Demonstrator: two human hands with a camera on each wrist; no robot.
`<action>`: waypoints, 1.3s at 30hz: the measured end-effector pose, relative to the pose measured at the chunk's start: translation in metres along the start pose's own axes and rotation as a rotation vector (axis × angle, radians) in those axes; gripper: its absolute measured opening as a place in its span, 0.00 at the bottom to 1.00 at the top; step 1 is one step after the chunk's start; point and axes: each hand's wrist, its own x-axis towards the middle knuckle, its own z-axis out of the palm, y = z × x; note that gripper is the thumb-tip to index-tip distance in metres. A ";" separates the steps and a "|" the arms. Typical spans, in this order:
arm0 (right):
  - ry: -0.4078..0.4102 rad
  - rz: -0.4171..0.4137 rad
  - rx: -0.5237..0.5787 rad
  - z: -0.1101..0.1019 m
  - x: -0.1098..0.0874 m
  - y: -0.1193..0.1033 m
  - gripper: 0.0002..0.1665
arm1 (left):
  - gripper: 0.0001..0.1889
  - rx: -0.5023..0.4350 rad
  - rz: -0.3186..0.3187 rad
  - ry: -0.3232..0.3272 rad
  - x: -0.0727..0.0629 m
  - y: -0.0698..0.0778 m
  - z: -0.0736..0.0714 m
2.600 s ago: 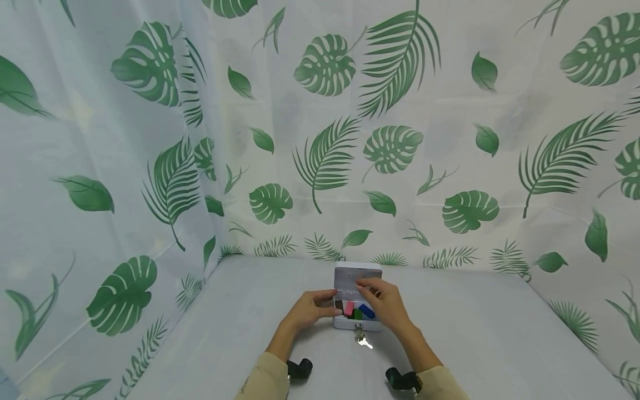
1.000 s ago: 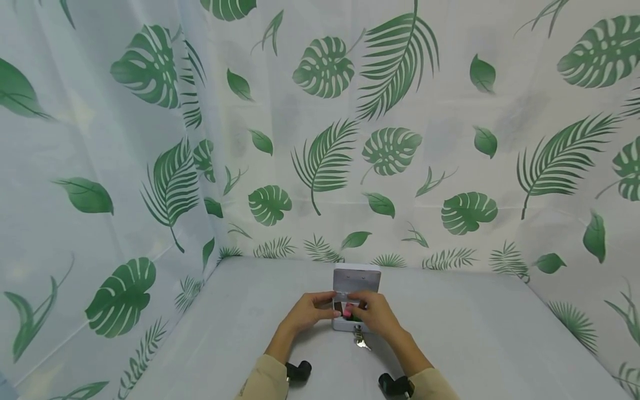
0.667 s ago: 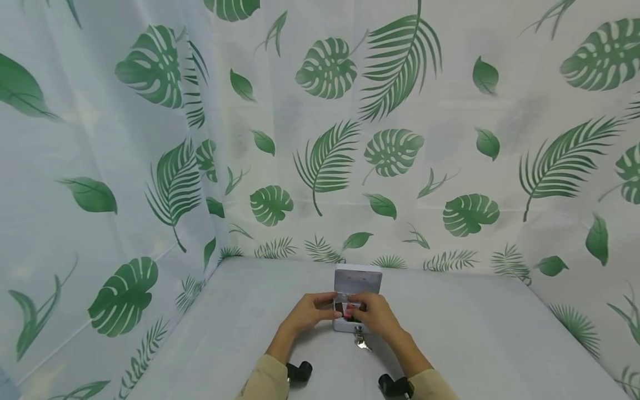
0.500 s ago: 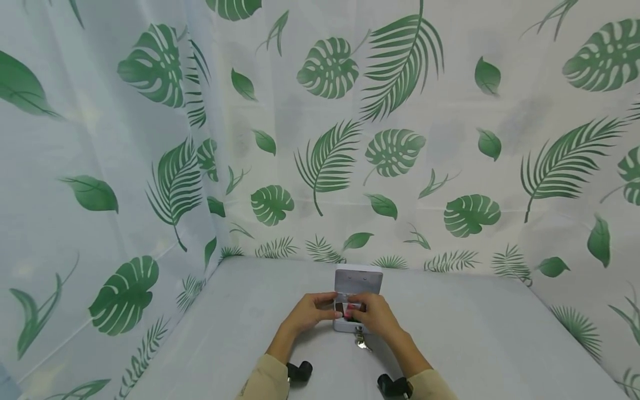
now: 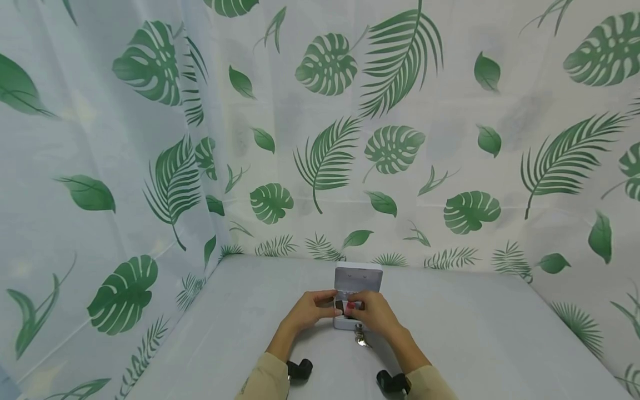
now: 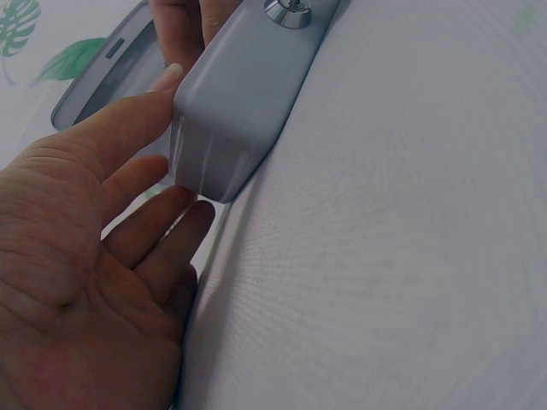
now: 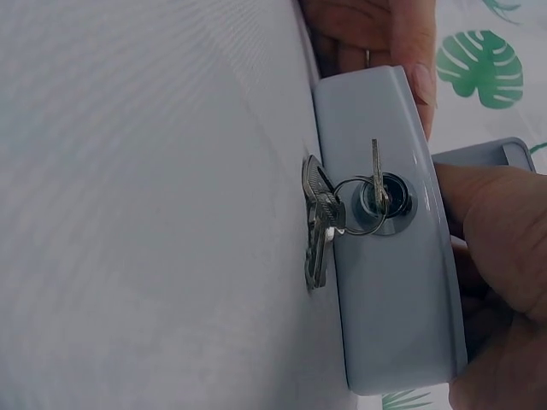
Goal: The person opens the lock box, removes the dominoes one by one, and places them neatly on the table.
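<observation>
A small grey metal lock box (image 5: 345,323) stands with its lid (image 5: 358,278) raised and leaning back. My left hand (image 5: 306,311) holds the box's left end, thumb at the front rim and index finger toward the back; in the left wrist view its other fingers touch the end wall. My right hand (image 5: 376,312) reaches into the box, thumb and index finger pinching a small pinkish-red block (image 5: 351,305). Beside it a dark brown block (image 5: 340,306) shows near the left wall. The right hand hides most of the box's inside.
Keys on a ring (image 7: 320,222) hang from the lock (image 7: 385,203) on the box's front, with one key in the lock. White cloth covers the table (image 5: 250,283). Behind it and to the left hangs a leaf-printed curtain (image 5: 430,166). A black wrist camera sits at each sleeve.
My right hand has come down from near the lid into the box and covers the blue and green blocks. The pinkish-red block has lifted slightly between its fingers. My left hand stays put.
</observation>
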 end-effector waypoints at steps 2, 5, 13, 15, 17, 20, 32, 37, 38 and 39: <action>-0.007 0.000 -0.015 0.000 0.001 0.000 0.13 | 0.32 -0.005 0.004 0.001 0.000 0.001 0.000; -0.017 -0.006 -0.030 0.000 0.002 0.000 0.12 | 0.31 -0.009 0.012 0.003 0.000 0.001 0.000; -0.035 -0.047 -0.058 -0.001 0.004 -0.001 0.03 | 0.30 -0.013 0.019 0.003 0.002 -0.001 0.001; -0.029 -0.046 -0.068 0.000 0.004 -0.001 0.04 | 0.31 -0.012 0.022 0.001 0.003 -0.001 0.001; -0.026 -0.040 -0.074 0.000 0.004 -0.001 0.05 | 0.31 -0.013 0.022 0.001 0.003 -0.001 0.001; -0.035 -0.024 -0.076 0.000 0.005 -0.002 0.07 | 0.31 -0.008 0.021 0.000 0.003 -0.001 0.001; -0.052 0.037 -0.097 0.000 0.005 -0.006 0.05 | 0.32 0.029 0.002 0.011 0.001 0.000 0.002; -0.049 0.026 -0.069 -0.003 0.005 -0.003 0.03 | 0.31 0.025 0.007 0.012 0.000 0.001 0.002; -0.045 0.024 -0.052 -0.004 0.006 -0.002 0.02 | 0.31 0.023 0.004 0.014 0.000 0.002 0.001; -0.040 0.022 -0.037 -0.004 0.006 -0.001 0.02 | 0.31 0.024 0.004 0.017 0.000 0.002 0.001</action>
